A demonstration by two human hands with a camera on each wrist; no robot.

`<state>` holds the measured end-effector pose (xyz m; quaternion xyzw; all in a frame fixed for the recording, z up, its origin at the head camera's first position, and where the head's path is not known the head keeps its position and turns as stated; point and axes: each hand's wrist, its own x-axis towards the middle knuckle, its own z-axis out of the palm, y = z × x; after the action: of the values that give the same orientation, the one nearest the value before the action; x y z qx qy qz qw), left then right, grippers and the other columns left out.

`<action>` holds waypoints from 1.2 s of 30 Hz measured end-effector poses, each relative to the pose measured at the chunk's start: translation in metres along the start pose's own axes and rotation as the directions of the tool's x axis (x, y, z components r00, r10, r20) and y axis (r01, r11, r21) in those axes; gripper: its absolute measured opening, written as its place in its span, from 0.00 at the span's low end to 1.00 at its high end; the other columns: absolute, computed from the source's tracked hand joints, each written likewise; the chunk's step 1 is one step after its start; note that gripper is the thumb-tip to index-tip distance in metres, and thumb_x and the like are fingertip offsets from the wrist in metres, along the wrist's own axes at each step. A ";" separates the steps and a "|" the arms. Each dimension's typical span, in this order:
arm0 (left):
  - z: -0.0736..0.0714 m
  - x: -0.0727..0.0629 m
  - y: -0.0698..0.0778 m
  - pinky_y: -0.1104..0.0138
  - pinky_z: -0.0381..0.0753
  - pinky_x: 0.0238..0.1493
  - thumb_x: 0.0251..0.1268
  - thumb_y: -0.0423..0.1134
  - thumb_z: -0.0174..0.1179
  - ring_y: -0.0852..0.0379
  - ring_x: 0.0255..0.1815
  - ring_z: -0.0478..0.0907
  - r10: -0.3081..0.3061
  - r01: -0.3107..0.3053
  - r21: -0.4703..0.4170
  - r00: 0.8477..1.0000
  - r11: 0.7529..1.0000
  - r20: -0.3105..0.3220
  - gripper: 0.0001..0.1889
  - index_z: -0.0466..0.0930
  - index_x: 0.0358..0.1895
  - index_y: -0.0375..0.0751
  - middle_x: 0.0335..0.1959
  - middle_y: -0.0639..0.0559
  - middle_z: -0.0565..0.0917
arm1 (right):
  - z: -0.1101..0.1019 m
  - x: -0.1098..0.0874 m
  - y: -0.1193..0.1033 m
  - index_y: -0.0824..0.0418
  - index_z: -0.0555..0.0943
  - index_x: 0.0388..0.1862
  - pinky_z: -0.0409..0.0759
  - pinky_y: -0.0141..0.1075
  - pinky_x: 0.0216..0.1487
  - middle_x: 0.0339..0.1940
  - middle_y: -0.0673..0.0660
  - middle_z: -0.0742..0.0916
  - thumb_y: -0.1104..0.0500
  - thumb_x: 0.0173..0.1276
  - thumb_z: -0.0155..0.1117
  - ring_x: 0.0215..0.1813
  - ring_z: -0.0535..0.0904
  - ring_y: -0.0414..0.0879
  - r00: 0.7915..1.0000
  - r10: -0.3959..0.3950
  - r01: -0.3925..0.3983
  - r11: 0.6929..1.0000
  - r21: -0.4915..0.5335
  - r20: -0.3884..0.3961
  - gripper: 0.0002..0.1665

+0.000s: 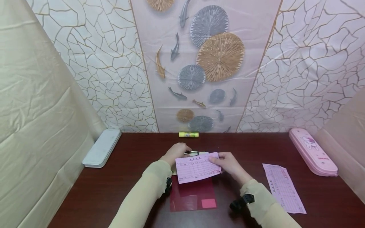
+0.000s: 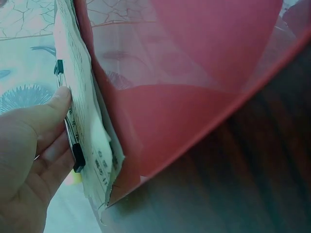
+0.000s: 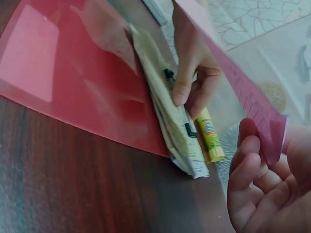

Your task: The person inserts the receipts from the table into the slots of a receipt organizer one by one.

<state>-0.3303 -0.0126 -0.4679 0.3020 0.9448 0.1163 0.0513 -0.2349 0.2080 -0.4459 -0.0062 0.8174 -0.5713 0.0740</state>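
My left hand (image 1: 177, 152) pinches the metal bar of a black-ended fastener clip (image 2: 75, 131). The clip lies along the bound edge of a stack of pale yellowish paper slips (image 2: 92, 141), at the far end of a red translucent folder (image 1: 188, 196). My right hand (image 1: 230, 164) holds a pink printed form (image 1: 196, 168) by its right edge, between thumb and fingers. That form hovers above the folder and hides most of the stack in the head view. In the right wrist view the pink form (image 3: 248, 92) is seen nearly edge-on, apart from the stack.
A second pink form (image 1: 282, 188) lies on the dark table to the right, near a pink pencil case (image 1: 313, 152). A yellow glue stick (image 1: 188, 135) lies by the back edge. At the left stands a white case (image 1: 102, 148). Patterned cloth (image 1: 199, 95) hangs behind the table.
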 end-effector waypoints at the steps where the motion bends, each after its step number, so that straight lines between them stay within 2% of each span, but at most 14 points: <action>1: 0.000 0.000 0.000 0.63 0.76 0.56 0.64 0.42 0.62 0.56 0.51 0.78 -0.002 0.002 -0.003 1.000 1.000 0.000 0.15 0.84 0.53 0.46 0.48 0.53 0.83 | 0.002 0.001 0.002 0.74 0.81 0.43 0.73 0.32 0.16 0.22 0.55 0.85 0.58 0.64 0.66 0.17 0.76 0.40 1.000 0.013 -0.013 1.000 -0.015 -0.017 0.19; 5: 0.000 -0.001 0.000 0.63 0.77 0.54 0.62 0.44 0.64 0.56 0.51 0.78 -0.006 0.006 -0.024 1.000 1.000 0.000 0.16 0.84 0.53 0.47 0.47 0.54 0.84 | 0.007 0.003 0.009 0.72 0.83 0.38 0.70 0.31 0.14 0.19 0.54 0.84 0.57 0.63 0.68 0.14 0.71 0.40 0.997 0.050 -0.053 0.997 -0.055 -0.057 0.16; 10: 0.002 -0.003 -0.001 0.65 0.78 0.53 0.58 0.47 0.67 0.57 0.49 0.79 -0.005 0.004 -0.026 1.000 1.000 -0.021 0.18 0.84 0.52 0.48 0.44 0.55 0.84 | 0.011 0.003 0.011 0.71 0.83 0.34 0.71 0.31 0.13 0.17 0.53 0.82 0.58 0.62 0.68 0.12 0.69 0.40 0.996 0.062 -0.069 0.992 -0.103 -0.069 0.14; 15: 0.001 -0.005 0.001 0.65 0.77 0.53 0.63 0.46 0.63 0.57 0.47 0.80 0.070 -0.066 0.089 0.996 0.994 -0.046 0.13 0.86 0.47 0.47 0.42 0.56 0.86 | 0.016 0.004 0.013 0.70 0.83 0.31 0.73 0.32 0.12 0.16 0.54 0.82 0.59 0.61 0.69 0.12 0.70 0.40 0.993 0.056 -0.074 0.982 -0.172 -0.106 0.12; 18: 0.001 -0.003 0.002 0.64 0.79 0.47 0.65 0.43 0.60 0.58 0.40 0.80 0.135 -0.122 0.189 0.989 0.974 -0.056 0.07 0.86 0.36 0.47 0.33 0.57 0.85 | 0.019 0.006 0.014 0.69 0.83 0.30 0.73 0.32 0.12 0.16 0.54 0.81 0.58 0.60 0.69 0.11 0.69 0.41 0.990 0.065 -0.090 0.976 -0.199 -0.128 0.12; 22: 0.004 0.001 0.004 0.63 0.79 0.42 0.64 0.41 0.59 0.56 0.33 0.78 0.185 -0.155 0.310 0.980 0.938 -0.069 0.08 0.80 0.26 0.48 0.24 0.57 0.80 | 0.022 0.008 0.014 0.68 0.82 0.27 0.71 0.31 0.12 0.11 0.52 0.77 0.57 0.60 0.69 0.11 0.68 0.41 0.985 0.093 -0.121 0.974 -0.194 -0.144 0.13; 30: 0.004 0.002 0.013 0.66 0.78 0.42 0.57 0.32 0.60 0.55 0.34 0.77 0.199 -0.177 0.423 0.980 0.889 -0.007 0.11 0.78 0.19 0.51 0.25 0.55 0.78 | 0.029 0.018 0.010 0.64 0.79 0.23 0.63 0.29 0.10 0.06 0.52 0.71 0.53 0.60 0.67 0.09 0.65 0.40 0.977 0.132 -0.167 0.961 -0.220 -0.168 0.15; 36: 0.003 0.000 0.015 0.67 0.79 0.44 0.58 0.34 0.61 0.56 0.36 0.77 0.217 -0.192 0.476 0.976 0.858 0.001 0.07 0.80 0.25 0.51 0.29 0.55 0.80 | 0.036 0.023 0.006 0.61 0.73 0.15 0.64 0.29 0.12 0.06 0.50 0.70 0.54 0.59 0.69 0.09 0.65 0.40 0.982 0.091 -0.135 0.950 -0.280 -0.164 0.19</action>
<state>-0.3216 -0.0001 -0.4666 0.4007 0.9081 -0.1052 -0.0615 -0.2522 0.1741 -0.4657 0.0727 0.8944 -0.4390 0.0439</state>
